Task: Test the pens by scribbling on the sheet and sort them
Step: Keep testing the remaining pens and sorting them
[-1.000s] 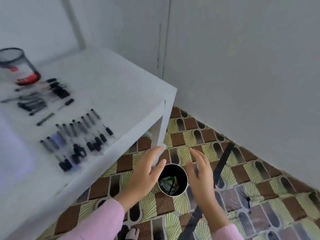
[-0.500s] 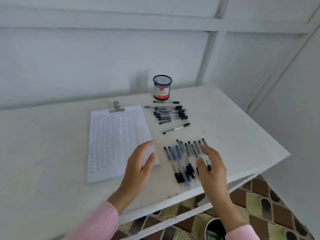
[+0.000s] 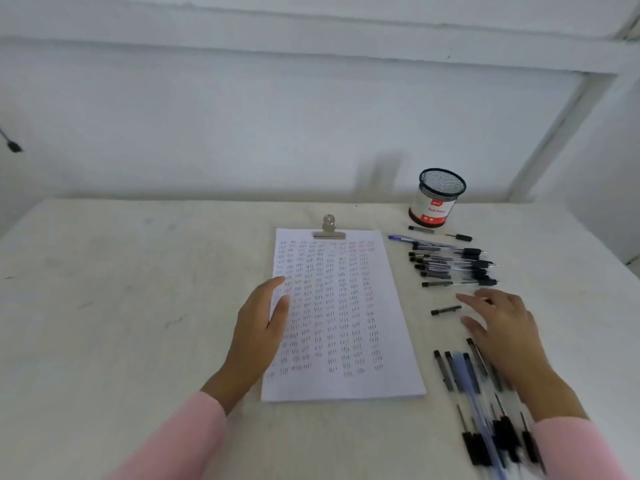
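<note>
A white sheet (image 3: 341, 317) covered in rows of small scribbles lies on the table under a metal clip (image 3: 329, 227). My left hand (image 3: 259, 327) rests open at the sheet's left edge. My right hand (image 3: 502, 323) hovers open right of the sheet, fingers spread over a single black pen (image 3: 446, 310). A far group of several pens (image 3: 453, 263) lies beyond that hand. A near row of several pens (image 3: 485, 407), blurred, lies under my right forearm. Neither hand holds anything.
A black mesh pen cup (image 3: 437, 198) with a red and white label stands at the back right. Two loose pens (image 3: 440, 233) lie in front of it. The white table (image 3: 121, 306) backs onto a white wall.
The view swung from the floor and a black bin up to the table. Both hands moved from around the bin to the table, left onto the sheet, right towards the single pen.
</note>
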